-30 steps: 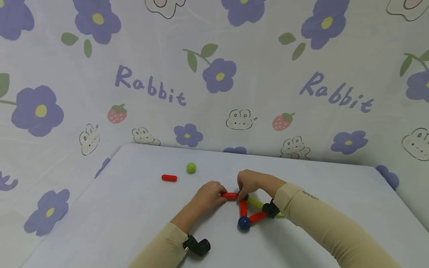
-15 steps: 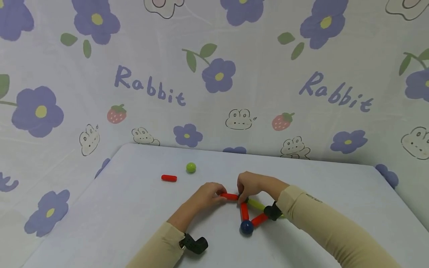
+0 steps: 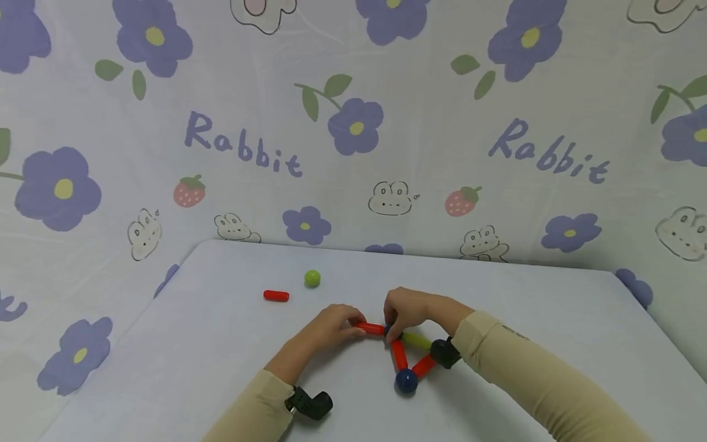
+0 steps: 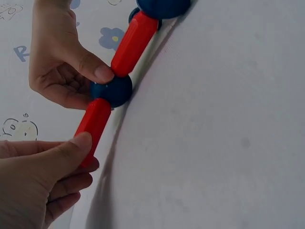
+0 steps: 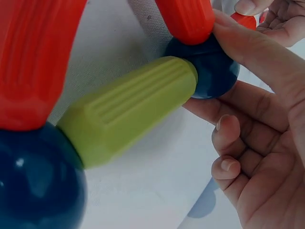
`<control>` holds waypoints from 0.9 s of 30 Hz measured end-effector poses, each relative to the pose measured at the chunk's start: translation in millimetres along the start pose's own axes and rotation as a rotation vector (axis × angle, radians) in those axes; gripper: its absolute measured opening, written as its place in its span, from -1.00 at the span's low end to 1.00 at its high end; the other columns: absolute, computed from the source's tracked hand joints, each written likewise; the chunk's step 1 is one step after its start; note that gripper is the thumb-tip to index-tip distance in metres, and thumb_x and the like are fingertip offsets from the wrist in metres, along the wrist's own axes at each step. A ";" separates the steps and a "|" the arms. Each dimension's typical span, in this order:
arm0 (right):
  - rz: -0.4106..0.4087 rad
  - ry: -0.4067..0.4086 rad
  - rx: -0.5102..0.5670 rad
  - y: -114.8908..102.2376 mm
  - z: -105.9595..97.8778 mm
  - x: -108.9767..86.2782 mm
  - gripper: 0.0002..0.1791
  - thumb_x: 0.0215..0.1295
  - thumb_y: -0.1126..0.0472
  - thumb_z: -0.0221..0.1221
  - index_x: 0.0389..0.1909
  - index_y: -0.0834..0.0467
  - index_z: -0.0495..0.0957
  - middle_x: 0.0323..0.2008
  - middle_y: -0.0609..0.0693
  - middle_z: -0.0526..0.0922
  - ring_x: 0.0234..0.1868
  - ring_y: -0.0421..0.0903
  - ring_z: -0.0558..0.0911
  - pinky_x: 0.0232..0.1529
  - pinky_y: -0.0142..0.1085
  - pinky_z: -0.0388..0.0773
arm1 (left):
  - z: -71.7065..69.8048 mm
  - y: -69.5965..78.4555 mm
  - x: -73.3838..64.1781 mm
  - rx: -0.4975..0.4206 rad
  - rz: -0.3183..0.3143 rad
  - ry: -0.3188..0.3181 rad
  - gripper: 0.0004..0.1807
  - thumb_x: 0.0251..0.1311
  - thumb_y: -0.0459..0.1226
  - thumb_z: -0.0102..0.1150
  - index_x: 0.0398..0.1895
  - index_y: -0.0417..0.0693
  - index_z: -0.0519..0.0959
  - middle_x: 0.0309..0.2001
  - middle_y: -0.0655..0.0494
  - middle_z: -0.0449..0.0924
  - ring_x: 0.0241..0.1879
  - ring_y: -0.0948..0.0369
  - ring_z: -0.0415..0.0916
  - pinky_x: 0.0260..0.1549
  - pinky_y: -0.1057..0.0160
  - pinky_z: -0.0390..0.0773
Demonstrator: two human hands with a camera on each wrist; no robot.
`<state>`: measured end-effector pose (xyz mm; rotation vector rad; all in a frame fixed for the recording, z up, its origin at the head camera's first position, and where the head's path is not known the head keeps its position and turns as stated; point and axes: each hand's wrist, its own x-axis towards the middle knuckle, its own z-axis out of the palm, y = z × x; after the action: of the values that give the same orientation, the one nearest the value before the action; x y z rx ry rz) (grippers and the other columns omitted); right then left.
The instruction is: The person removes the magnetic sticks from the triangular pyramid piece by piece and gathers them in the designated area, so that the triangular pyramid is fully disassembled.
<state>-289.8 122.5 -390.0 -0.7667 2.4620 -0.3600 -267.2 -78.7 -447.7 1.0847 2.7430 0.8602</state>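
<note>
Fingers of L hand, ctr of head view, are closed in a pinch on the end of a short red rod, thumb pressed on it, gap no wider than the rod. R hand, just right of that, has thumb & finger closed round a blue ball; its other fingers are curled in, which R wrist view shows & head view hides. The rod's far end meets that ball, clear in L wrist view, left of ctr; in head view the ball's mostly behind R hand.

Same ball also meets a yellow-green rod & a 2nd red rod, the latter running down to a lower ball, also blue, right of ctr in head view. From there a 3rd red rod slants up & right. Next corner's hidden in head view by black wrist cam, but R wrist view has it lower left: corner ball, blue too, joining red & yellow-green.

Head view alone shows the loose bits, left of ctr: red piece & light-green ball, near each other, apart from both hands, on white tabletop. Floral "Rabbit" cloth fills upper frame
</note>
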 end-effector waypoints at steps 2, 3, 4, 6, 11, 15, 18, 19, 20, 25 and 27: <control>-0.007 0.001 -0.003 -1.3 0.1 0.8 -0.77 -0.05 0.13 0.41 -0.38 0.17 0.69 -0.48 -0.07 0.68 -0.45 -0.21 0.57 -0.25 -0.35 0.60 | -0.3 -1.7 -1.5 0.009 0.017 0.004 -0.79 0.15 -0.25 0.21 -0.20 -0.18 0.61 -0.27 0.04 0.66 -0.20 0.18 0.56 -0.12 0.23 0.52; -0.010 0.001 -0.004 -1.7 0.4 1.2 -0.77 -0.05 0.13 0.41 -0.38 0.17 0.69 -0.48 -0.07 0.68 -0.46 -0.22 0.56 -0.26 -0.36 0.60 | -0.4 -2.5 -2.3 0.013 0.022 0.004 -0.79 0.16 -0.24 0.20 -0.19 -0.18 0.61 -0.27 0.05 0.66 -0.20 0.18 0.56 -0.12 0.23 0.51; -0.015 0.001 -0.005 -2.2 0.6 1.2 -0.77 -0.04 0.13 0.41 -0.38 0.17 0.69 -0.49 -0.06 0.68 -0.46 -0.22 0.56 -0.27 -0.36 0.60 | -0.4 -2.9 -3.1 0.010 0.023 0.004 -0.78 0.16 -0.24 0.20 -0.19 -0.18 0.61 -0.27 0.04 0.66 -0.20 0.17 0.56 -0.12 0.23 0.51; -0.022 -0.002 -0.004 -2.8 1.0 0.8 -0.77 -0.04 0.14 0.41 -0.37 0.18 0.69 -0.49 -0.06 0.68 -0.47 -0.22 0.56 -0.28 -0.37 0.59 | -0.4 -3.4 -4.4 0.012 0.030 0.000 -0.77 0.16 -0.23 0.19 -0.19 -0.18 0.61 -0.26 0.04 0.66 -0.19 0.17 0.57 -0.12 0.23 0.51; -0.029 -0.003 0.006 -2.2 2.7 -1.5 -0.77 -0.03 0.12 0.40 -0.37 0.17 0.69 -0.51 -0.09 0.66 -0.48 -0.23 0.52 -0.31 -0.40 0.55 | -0.8 -2.5 -7.2 0.016 0.037 -0.010 -0.78 0.17 -0.24 0.19 -0.17 -0.17 0.61 -0.25 0.06 0.66 -0.19 0.19 0.55 -0.12 0.25 0.52; -0.029 -0.003 0.007 1.8 3.9 -5.2 -0.78 -0.03 0.11 0.40 -0.39 0.15 0.69 -0.53 -0.11 0.64 -0.48 -0.24 0.50 -0.34 -0.40 0.52 | -1.3 -4.7 -10.8 0.041 0.047 -0.004 -0.76 0.19 -0.22 0.17 -0.14 -0.16 0.60 -0.23 0.07 0.65 -0.18 0.21 0.53 -0.10 0.25 0.52; -0.030 0.000 0.011 6.9 4.1 -10.2 -0.78 -0.04 0.12 0.41 -0.40 0.16 0.69 -0.54 -0.11 0.64 -0.48 -0.24 0.50 -0.35 -0.41 0.52 | -6.6 -13.4 -20.6 0.061 0.016 0.038 -0.77 0.17 -0.23 0.19 -0.14 -0.14 0.60 -0.24 0.10 0.63 -0.18 0.23 0.52 -0.08 0.22 0.51; -0.034 0.004 0.012 8.8 4.2 -11.7 -0.78 -0.04 0.13 0.41 -0.41 0.17 0.69 -0.55 -0.11 0.64 -0.49 -0.24 0.50 -0.35 -0.41 0.52 | -9.9 -17.0 -24.7 0.059 0.003 0.056 -0.77 0.16 -0.24 0.20 -0.14 -0.13 0.59 -0.24 0.11 0.63 -0.17 0.22 0.52 -0.07 0.21 0.51; -0.037 0.009 0.010 10.6 4.1 -13.3 -0.78 -0.05 0.13 0.41 -0.41 0.17 0.69 -0.55 -0.11 0.64 -0.49 -0.25 0.50 -0.36 -0.42 0.52 | -13.9 -20.4 -28.9 0.050 -0.018 0.074 -0.77 0.15 -0.25 0.22 -0.14 -0.12 0.59 -0.24 0.12 0.63 -0.17 0.23 0.51 -0.06 0.20 0.51; -0.043 0.014 0.037 15.2 3.3 -16.9 -0.78 -0.05 0.14 0.41 -0.40 0.18 0.69 -0.55 -0.10 0.64 -0.49 -0.24 0.51 -0.35 -0.41 0.54 | -33.1 -30.4 -42.8 0.012 -0.069 0.130 -0.76 0.12 -0.28 0.24 -0.13 -0.09 0.60 -0.23 0.14 0.64 -0.14 0.21 0.53 -0.02 0.13 0.52; -0.027 0.013 0.052 15.4 3.4 -17.2 -0.79 -0.05 0.15 0.41 -0.40 0.17 0.69 -0.54 -0.10 0.64 -0.48 -0.23 0.51 -0.33 -0.40 0.55 | -39.1 -34.4 -48.5 0.031 -0.078 0.146 -0.76 0.11 -0.28 0.25 -0.14 -0.08 0.60 -0.24 0.15 0.64 -0.15 0.21 0.53 -0.03 0.13 0.52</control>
<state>-282.8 144.7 -391.8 -0.7790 2.4458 -0.4387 -262.1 -149.2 -439.3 0.9476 2.9044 0.9235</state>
